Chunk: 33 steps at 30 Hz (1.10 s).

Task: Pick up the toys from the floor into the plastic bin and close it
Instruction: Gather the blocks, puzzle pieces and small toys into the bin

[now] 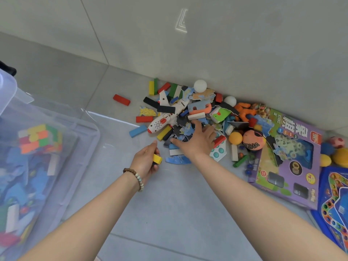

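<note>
my left hand grips a yellow block, fingers curled round it, with what looks like a dark piece tucked underneath. my right hand is spread flat with straight fingers, resting on the puzzle pieces at the near edge of the toy pile along the wall. the plastic bin sits on my left, well apart from the pile, open on top and already part full of blocks and blue pieces.

i expect the blocks to be light, stiff and square-sided, so they should pinch easily across the long faces, a few at a time. the puzzle pieces are thin and lie flush on smooth tile, so i'd rake them together and lift by an edge. the toy plane looks like hard plastic, so i'd take it by the body, not the wings.
</note>
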{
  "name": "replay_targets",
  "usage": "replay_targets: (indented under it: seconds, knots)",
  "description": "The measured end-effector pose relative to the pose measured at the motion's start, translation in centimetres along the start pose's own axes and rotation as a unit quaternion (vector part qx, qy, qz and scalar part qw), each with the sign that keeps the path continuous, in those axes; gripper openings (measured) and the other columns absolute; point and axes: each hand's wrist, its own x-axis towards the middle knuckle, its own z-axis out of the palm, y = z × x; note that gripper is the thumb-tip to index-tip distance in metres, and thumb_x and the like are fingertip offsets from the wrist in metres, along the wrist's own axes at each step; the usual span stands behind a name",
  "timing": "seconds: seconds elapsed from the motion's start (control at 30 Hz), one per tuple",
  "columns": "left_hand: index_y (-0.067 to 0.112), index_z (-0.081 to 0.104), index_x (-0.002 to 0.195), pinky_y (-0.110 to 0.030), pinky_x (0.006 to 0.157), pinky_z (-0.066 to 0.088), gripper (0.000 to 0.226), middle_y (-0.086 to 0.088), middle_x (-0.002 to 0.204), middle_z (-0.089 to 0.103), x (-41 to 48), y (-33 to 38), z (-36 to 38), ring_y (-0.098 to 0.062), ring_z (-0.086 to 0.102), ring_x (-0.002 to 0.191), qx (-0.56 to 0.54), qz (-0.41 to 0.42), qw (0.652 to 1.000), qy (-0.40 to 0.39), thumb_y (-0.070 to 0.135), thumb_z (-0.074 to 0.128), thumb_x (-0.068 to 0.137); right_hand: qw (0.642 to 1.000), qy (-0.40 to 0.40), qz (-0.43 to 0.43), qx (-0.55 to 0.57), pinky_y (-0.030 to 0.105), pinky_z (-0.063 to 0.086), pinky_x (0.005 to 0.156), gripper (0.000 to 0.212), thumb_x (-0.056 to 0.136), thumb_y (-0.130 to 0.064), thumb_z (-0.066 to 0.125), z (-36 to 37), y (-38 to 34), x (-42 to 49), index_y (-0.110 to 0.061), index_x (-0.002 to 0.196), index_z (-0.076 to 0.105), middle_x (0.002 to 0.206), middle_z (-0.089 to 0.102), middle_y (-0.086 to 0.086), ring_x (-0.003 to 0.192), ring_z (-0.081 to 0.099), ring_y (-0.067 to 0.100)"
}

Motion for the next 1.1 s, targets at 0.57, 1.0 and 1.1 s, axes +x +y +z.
replay_targets:
  seconds: [0.57,1.0,1.1]
  knots:
    - [0.018,0.067,0.092,-0.017,0.044,0.036,0.028,0.002,0.067,0.048,1.3,0.2,0.0,-0.01,0.04,0.056,0.059,0.062,0.996,0.016,0.033,0.044,0.097,0.997,-0.08,-0.013,0.02,0.045,0.022,0.114,0.091,0.064,-0.065,0.07,-0.8,-1.2,1.0,-0.026,0.138,0.035,0.151,0.024,0.01,0.143,0.011,0.032]
    - [0.016,0.066,0.097,-0.012,0.035,0.033,0.026,0.002,0.065,0.05,1.8,0.2,0.4,-0.01,0.041,0.052,0.116,0.093,0.989,-0.005,0.021,0.041,0.098,0.994,-0.054,0.011,0.092,0.043,0.045,0.094,0.063,0.063,-0.043,0.079,0.8,-2.0,0.8,-0.02,0.116,0.054,0.123,0.057,0.006,0.116,0.051,0.026]
    - [0.017,0.066,0.096,-0.012,0.036,0.033,0.026,0.002,0.065,0.049,1.8,0.0,0.2,-0.009,0.04,0.051,0.117,0.099,0.988,-0.006,0.023,0.04,0.099,0.988,-0.075,0.005,0.137,0.034,0.048,0.086,0.046,0.07,-0.032,0.079,-0.2,-1.8,0.8,-0.015,0.108,0.061,0.108,0.063,0.0,0.103,0.058,0.02]
